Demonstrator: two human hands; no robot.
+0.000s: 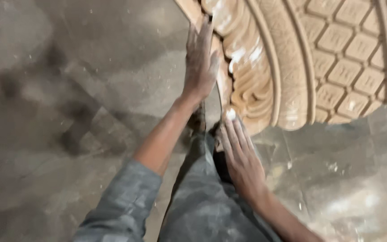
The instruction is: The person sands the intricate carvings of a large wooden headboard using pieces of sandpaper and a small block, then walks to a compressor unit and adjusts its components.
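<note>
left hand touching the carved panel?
Touching. Head view: left hand lies flat against the carved panel edge, no gap visible.

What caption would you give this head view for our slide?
Both dusty hands, left hand and right hand, press flat against the rim of a large carved panel above a dusty floor.

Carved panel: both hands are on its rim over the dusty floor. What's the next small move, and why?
Probably slide the right hand further under the carved panel. Only its fingertips touch the lower edge, while the left hand lies flat against the rim higher up, so the bottom looks thinly supported.
</note>
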